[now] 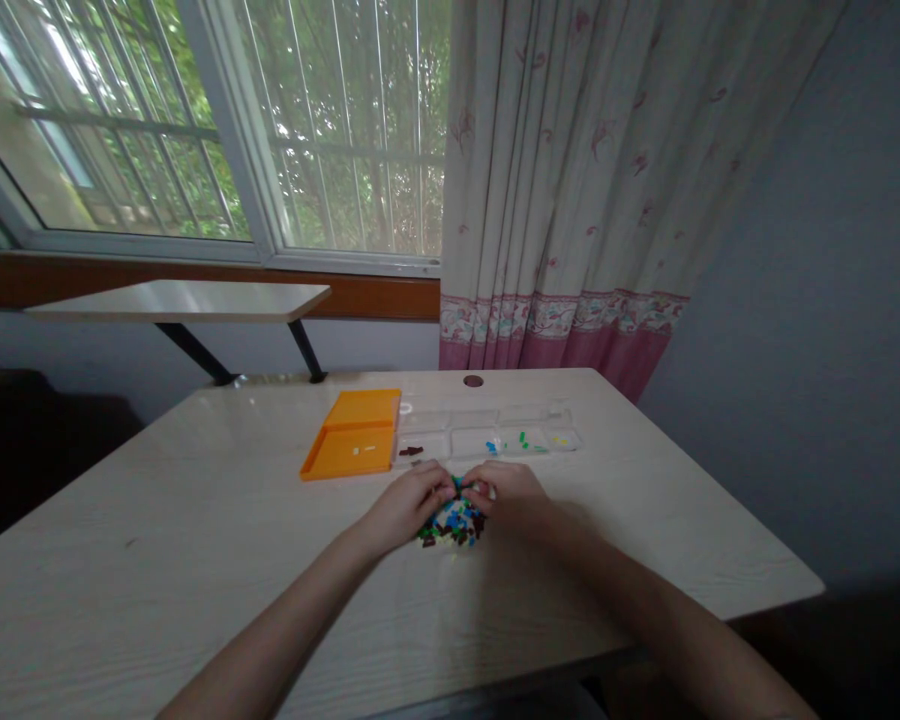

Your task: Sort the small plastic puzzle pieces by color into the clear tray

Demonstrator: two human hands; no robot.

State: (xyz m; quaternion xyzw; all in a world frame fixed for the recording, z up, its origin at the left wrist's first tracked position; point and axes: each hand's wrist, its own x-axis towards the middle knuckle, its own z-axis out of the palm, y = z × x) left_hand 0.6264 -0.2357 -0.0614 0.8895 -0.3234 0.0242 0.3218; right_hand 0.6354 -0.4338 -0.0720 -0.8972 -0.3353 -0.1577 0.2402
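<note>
A heap of small building bricks [454, 522] in blue, green, dark brown and white lies on the table. My left hand [418, 495] is at the heap's left side, its fingers curled and pinched together. Facing it from the right, my right hand [511, 497] has its fingers bent in the same way. Both sets of fingertips come close together over the far edge of the heap, near a bit of blue-green. Whatever sits between the fingers is too small and too covered to name.
Behind the hands is a clear compartment tray [474, 442] with sorted brown, blue, green and yellow pieces. An orange box [361, 408] lies left of it, a few pale pieces inside. A raised shelf [187, 300] stands at the table's [195, 560] back left.
</note>
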